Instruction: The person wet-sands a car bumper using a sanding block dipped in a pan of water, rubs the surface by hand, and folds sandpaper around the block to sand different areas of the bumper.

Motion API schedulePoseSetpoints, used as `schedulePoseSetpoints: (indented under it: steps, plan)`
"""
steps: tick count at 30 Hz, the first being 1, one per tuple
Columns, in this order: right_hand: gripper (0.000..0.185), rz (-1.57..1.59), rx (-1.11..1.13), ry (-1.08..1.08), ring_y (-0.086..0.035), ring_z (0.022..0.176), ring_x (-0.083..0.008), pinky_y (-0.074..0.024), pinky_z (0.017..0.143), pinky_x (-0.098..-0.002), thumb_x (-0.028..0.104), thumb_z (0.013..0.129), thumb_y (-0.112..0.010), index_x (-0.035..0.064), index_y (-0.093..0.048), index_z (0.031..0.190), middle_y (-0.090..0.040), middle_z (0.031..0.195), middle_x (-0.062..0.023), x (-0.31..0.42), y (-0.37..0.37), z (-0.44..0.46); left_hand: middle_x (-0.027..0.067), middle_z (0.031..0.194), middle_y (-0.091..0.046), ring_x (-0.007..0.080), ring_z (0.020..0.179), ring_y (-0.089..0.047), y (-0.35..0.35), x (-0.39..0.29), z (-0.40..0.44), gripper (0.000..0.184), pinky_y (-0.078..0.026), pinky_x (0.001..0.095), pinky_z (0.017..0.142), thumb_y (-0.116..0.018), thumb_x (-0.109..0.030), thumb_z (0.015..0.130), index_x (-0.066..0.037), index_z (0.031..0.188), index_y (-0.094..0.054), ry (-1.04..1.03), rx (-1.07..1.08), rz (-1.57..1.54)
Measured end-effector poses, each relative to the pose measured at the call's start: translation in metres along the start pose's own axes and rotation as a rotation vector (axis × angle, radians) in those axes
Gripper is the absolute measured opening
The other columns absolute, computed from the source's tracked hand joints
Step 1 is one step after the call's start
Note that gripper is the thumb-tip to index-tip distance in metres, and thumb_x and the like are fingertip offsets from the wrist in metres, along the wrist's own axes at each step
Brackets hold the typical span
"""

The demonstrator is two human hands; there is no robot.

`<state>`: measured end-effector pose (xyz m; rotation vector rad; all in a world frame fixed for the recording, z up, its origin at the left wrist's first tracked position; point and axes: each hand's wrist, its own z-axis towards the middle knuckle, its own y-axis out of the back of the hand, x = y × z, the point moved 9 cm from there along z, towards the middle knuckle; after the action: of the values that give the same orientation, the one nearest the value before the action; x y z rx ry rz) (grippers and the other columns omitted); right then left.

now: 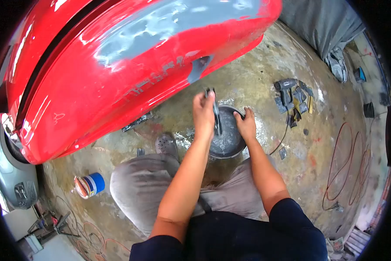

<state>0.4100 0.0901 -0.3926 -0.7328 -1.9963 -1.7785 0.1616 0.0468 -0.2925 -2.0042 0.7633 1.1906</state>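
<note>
Concrete floor point(310, 143); basin point(226, 148), heat gun point(285, 84), hose point(332, 174).

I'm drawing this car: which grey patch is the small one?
The lower patch, at the edge of the red car. The upper patch is much longer.

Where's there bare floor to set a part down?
Best bet: the concrete floor between the red car panel, basin and heat gun. Another patch lies between the lone scrap and red hose. Crowded: the scrap pile beside the heat gun, and over the basin, where the left hand holds a dark strip and the right hand grips the rim.
</note>
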Motion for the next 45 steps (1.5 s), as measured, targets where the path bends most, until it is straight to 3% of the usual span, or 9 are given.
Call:
schedulePoseSetpoints:
  steps: [4, 9, 13, 28, 31, 35, 39, 40, 45]
  plan:
    - [0.071, -0.057, 0.015, 0.013, -0.05, 0.141, -0.0435, -0.0434, 0.116, -0.0463, 0.048, 0.095, -0.069, -0.0029, -0.057, 0.143, -0.05, 0.153, -0.0274, 0.005, -0.002, 0.004, 0.0075, 0.112, -0.068, 0.0163, 0.101, -0.059, -0.012, -0.071, 0.029, 0.041, -0.047, 0.0317, 0.091, -0.068, -0.031, 0.103, 0.003, 0.126, -0.063, -0.142, -0.103, -0.166]
    - [0.068, -0.052, -0.017, 0.034, -0.058, 0.13, -0.0432, -0.0478, 0.11, -0.0456, 0.046, 0.094, -0.07, -0.0043, -0.059, 0.138, -0.056, 0.146, -0.0268, 0.002, -0.001, 0.005, 0.0029, 0.103, -0.067, 0.0122, 0.092, -0.058, -0.03, -0.076, 0.052, 0.029, -0.047, 0.0309, 0.083, -0.067, -0.025, 0.104, -0.001, 0.119, -0.066, -0.239, -0.192, -0.264]
    - [0.067, -0.014, -0.007, 0.034, -0.058, 0.13, -0.0436, -0.0482, 0.109, -0.0458, 0.045, 0.094, -0.072, -0.0042, -0.06, 0.138, -0.056, 0.145, -0.0279, -0.002, -0.005, 0.01, 0.0106, 0.11, -0.069, 0.0187, 0.1, -0.061, -0.03, -0.073, 0.054, 0.037, -0.048, 0.0339, 0.092, -0.067, -0.027, 0.103, 0.004, 0.123, -0.064, -0.248, -0.268, -0.236]
    - [0.069, 0.053, 0.011, 0.042, -0.053, 0.136, -0.0442, -0.0439, 0.115, -0.0453, 0.044, 0.093, -0.072, -0.0063, -0.058, 0.138, -0.055, 0.146, -0.0286, 0.002, -0.003, 0.009, 0.0001, 0.08, -0.052, 0.0149, 0.064, -0.055, -0.033, -0.086, 0.044, 0.027, -0.051, 0.0352, 0.053, -0.061, -0.037, 0.104, -0.011, 0.109, -0.058, -0.138, -0.085, -0.109]
    - [0.068, 0.053, -0.004, 0.061, -0.053, 0.136, -0.0445, -0.0437, 0.115, -0.0454, 0.043, 0.093, -0.072, -0.0062, -0.058, 0.138, -0.054, 0.146, -0.029, 0.001, -0.003, 0.008, -0.0002, 0.079, -0.053, 0.0143, 0.063, -0.054, -0.033, -0.075, 0.037, 0.026, -0.05, 0.0338, 0.054, -0.06, -0.037, 0.104, -0.011, 0.109, -0.058, -0.011, -0.114, -0.03]
    - [0.071, 0.042, 0.0, 0.056, -0.053, 0.136, -0.0464, -0.046, 0.113, -0.0488, 0.045, 0.093, -0.07, -0.0029, -0.055, 0.143, -0.049, 0.152, -0.0296, 0.006, 0.002, 0.009, 0.001, 0.092, -0.061, 0.0105, 0.086, -0.054, -0.075, -0.075, 0.016, 0.03, -0.046, 0.029, 0.08, -0.07, -0.032, 0.101, -0.004, 0.109, -0.063, -0.101, 0.008, -0.1]
    - [0.069, 0.017, 0.001, 0.054, -0.055, 0.134, -0.0461, -0.0474, 0.111, -0.0495, 0.044, 0.093, -0.069, -0.0027, -0.056, 0.142, -0.05, 0.151, -0.0292, 0.007, 0.003, 0.003, 0.0015, 0.092, -0.061, 0.0108, 0.086, -0.054, -0.032, -0.031, 0.007, 0.029, -0.046, 0.0292, 0.078, -0.07, -0.03, 0.102, -0.004, 0.112, -0.063, -0.004, -0.117, -0.115]
    - [0.068, 0.001, -0.009, 0.066, -0.055, 0.134, -0.046, -0.0477, 0.111, -0.0496, 0.044, 0.093, -0.069, -0.0026, -0.056, 0.141, -0.05, 0.151, -0.0291, 0.006, 0.001, 0.005, -0.0013, 0.081, -0.054, 0.0122, 0.06, -0.052, -0.02, -0.033, 0.021, 0.03, -0.045, 0.031, 0.051, -0.065, -0.038, 0.103, -0.012, 0.115, -0.056, -0.048, -0.126, -0.105]
    - [0.064, 0.027, 0.007, 0.025, -0.058, 0.129, -0.045, -0.0494, 0.108, -0.0491, 0.044, 0.094, -0.069, -0.0002, -0.058, 0.139, -0.053, 0.147, -0.0265, -0.001, -0.002, 0.004, -0.0017, 0.08, -0.053, 0.0126, 0.065, -0.052, -0.014, -0.047, 0.071, 0.026, -0.047, 0.034, 0.055, -0.065, -0.036, 0.103, -0.014, 0.11, -0.055, -0.139, -0.216, -0.126]
